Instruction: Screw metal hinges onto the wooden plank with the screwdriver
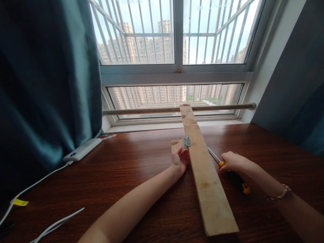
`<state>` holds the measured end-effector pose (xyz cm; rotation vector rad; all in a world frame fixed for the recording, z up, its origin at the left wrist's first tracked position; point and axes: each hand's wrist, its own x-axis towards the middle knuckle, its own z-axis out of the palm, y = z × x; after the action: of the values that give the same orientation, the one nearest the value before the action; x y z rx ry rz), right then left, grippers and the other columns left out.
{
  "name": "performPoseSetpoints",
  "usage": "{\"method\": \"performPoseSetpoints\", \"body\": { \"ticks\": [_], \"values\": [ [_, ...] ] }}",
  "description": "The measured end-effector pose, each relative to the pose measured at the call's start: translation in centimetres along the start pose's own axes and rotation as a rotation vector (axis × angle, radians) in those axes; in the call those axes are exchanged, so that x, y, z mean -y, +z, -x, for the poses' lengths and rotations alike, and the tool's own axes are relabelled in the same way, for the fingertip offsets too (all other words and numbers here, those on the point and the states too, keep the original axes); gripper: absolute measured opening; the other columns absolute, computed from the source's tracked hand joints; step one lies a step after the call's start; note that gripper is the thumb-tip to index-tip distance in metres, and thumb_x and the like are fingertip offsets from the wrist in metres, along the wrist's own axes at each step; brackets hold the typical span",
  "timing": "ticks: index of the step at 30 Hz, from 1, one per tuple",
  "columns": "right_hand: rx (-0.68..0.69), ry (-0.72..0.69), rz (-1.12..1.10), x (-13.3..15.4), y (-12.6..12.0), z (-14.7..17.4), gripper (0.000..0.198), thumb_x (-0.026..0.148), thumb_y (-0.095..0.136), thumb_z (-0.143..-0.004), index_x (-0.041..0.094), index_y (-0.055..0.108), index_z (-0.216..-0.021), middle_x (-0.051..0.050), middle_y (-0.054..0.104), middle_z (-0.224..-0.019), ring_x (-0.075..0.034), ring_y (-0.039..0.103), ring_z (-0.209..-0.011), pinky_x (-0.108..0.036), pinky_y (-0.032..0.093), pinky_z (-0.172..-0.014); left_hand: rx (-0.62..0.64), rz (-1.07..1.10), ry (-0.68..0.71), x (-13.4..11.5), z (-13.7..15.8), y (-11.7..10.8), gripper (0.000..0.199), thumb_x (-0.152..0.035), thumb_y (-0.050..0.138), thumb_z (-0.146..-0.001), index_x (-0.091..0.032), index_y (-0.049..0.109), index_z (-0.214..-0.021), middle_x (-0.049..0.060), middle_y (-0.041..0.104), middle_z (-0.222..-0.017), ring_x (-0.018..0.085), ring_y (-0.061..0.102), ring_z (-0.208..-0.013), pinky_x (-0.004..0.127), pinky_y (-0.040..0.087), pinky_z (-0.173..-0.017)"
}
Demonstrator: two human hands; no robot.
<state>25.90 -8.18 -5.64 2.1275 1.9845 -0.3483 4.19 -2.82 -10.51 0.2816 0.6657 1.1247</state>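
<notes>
A long wooden board runs away from me over the dark table, its far end near the rail. At its left edge a metal hinge with screws standing up in it spans to a small wood block. My left hand is at the near side of that block, fingers curled against the wood by the board's edge; the fingertips are partly hidden. To the right of the board, my right hand is closed around a screwdriver with a black and yellow handle. Its metal shaft points towards the board's right edge.
A white power strip with a cord lies at the left by the dark curtain. White cable ends and a yellow tag are at the front left. A horizontal rail crosses before the window.
</notes>
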Motion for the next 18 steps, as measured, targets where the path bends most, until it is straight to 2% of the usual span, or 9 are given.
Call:
{"method": "performPoseSetpoints", "body": {
  "ticks": [6,9,11,13,16,18],
  "values": [
    [0.041,0.013,0.002,0.5,-0.5,0.7,0.04,0.037,0.07,-0.06,0.011,0.062,-0.089,-0.014,0.063,-0.097,-0.027,0.062,-0.083,-0.027,0.04,-0.054,0.013,0.023,-0.022,0.0,0.5,0.3,0.018,-0.028,0.058,-0.071,-0.01,0.059,-0.071,0.007,0.062,-0.063,0.014,0.058,-0.056,0.026,0.045,-0.059],
    [0.015,0.003,-0.026,0.6,-0.6,0.8,0.03,0.029,0.069,-0.061,0.012,0.062,-0.084,-0.014,0.063,-0.093,-0.026,0.063,-0.08,-0.026,0.04,-0.053,0.002,0.023,-0.011,0.3,1.1,0.8,0.019,-0.03,0.058,-0.073,-0.011,0.058,-0.07,0.006,0.061,-0.065,0.014,0.057,-0.057,0.025,0.045,-0.06],
    [-0.001,0.012,-0.078,0.4,-0.7,0.7,0.02,0.024,0.067,-0.061,0.012,0.061,-0.077,-0.013,0.064,-0.088,-0.024,0.063,-0.075,-0.025,0.04,-0.05,-0.068,0.0,0.01,0.6,1.7,1.1,0.023,-0.034,0.057,-0.075,-0.012,0.055,-0.069,0.005,0.058,-0.065,0.013,0.056,-0.057,0.025,0.044,-0.058],
    [-0.04,0.033,-0.159,0.0,-1.0,0.6,0.012,0.021,0.064,-0.063,0.012,0.059,-0.07,-0.012,0.063,-0.08,-0.023,0.062,-0.07,-0.024,0.04,-0.048,-0.208,-0.065,0.07,1.1,2.6,1.4,0.026,-0.038,0.055,-0.076,-0.013,0.052,-0.07,0.003,0.054,-0.066,0.012,0.054,-0.058,0.024,0.044,-0.058],
    [-0.145,0.061,-0.384,-0.4,-2.3,1.0,0.015,0.025,0.064,-0.065,0.012,0.057,-0.064,-0.01,0.061,-0.071,-0.023,0.061,-0.066,-0.025,0.042,-0.046,-0.401,-0.295,0.2,1.6,4.6,2.0,0.024,-0.04,0.051,-0.078,-0.016,0.05,-0.079,0.004,0.054,-0.079,0.014,0.056,-0.071,0.028,0.045,-0.066],
    [-0.166,0.001,-0.678,0.0,-3.4,1.9,0.022,0.031,0.068,-0.063,0.012,0.057,-0.069,-0.007,0.061,-0.071,-0.021,0.06,-0.065,-0.025,0.044,-0.047,-0.367,-0.51,0.387,1.6,6.0,2.4,0.022,-0.035,0.051,-0.079,-0.017,0.051,-0.091,0.007,0.056,-0.093,0.018,0.056,-0.086,0.033,0.045,-0.076]
  ]
}}
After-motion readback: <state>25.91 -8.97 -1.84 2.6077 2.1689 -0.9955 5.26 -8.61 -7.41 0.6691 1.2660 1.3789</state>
